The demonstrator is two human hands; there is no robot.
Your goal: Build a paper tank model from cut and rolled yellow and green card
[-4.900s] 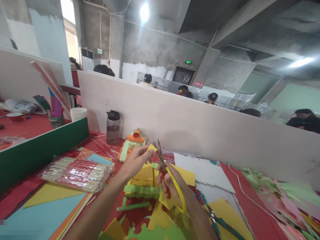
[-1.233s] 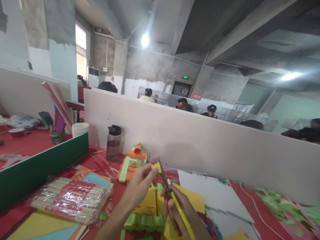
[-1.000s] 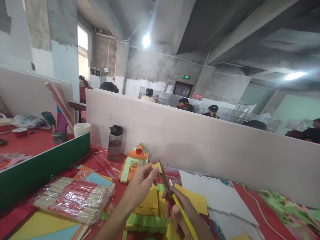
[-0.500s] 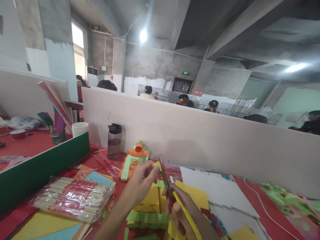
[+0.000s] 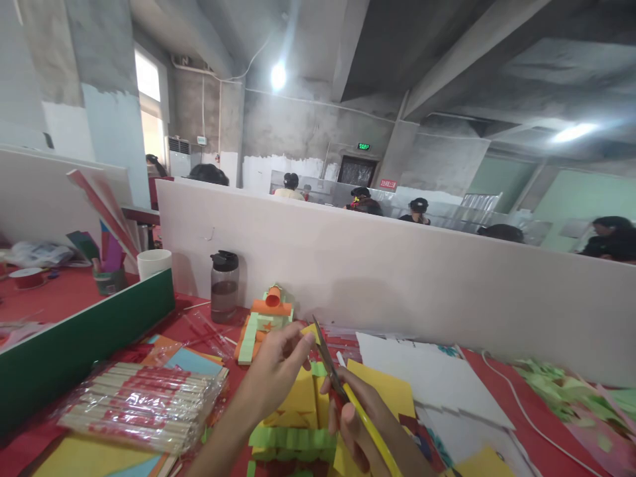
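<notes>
A small piece of yellow paper [image 5: 311, 332] is pinched between the thumb and fingers of my left hand [image 5: 283, 361]. My right hand [image 5: 360, 411] grips scissors [image 5: 326, 358] with yellow handles, their blades pointing up beside the paper's right edge. Whether the blades touch the paper I cannot tell. Below my hands lies a yellow and green paper model [image 5: 293, 437], partly hidden by my arms. Behind my left hand stands an orange and light green paper tank model [image 5: 267, 318]. Yellow paper sheets [image 5: 382, 387] lie to the right of the scissors.
A water bottle [image 5: 224, 288] stands against the white partition [image 5: 422, 285]. Left of my arm is a plastic-wrapped pack of wooden sticks [image 5: 139, 404], with a green divider [image 5: 94, 331] beyond. White sheets [image 5: 427, 371], a white cable [image 5: 517, 404] and green paper scraps [image 5: 561, 391] lie right.
The view has shifted slightly. My hands, the yellow paper and the scissors keep nearly the same places relative to each other.
</notes>
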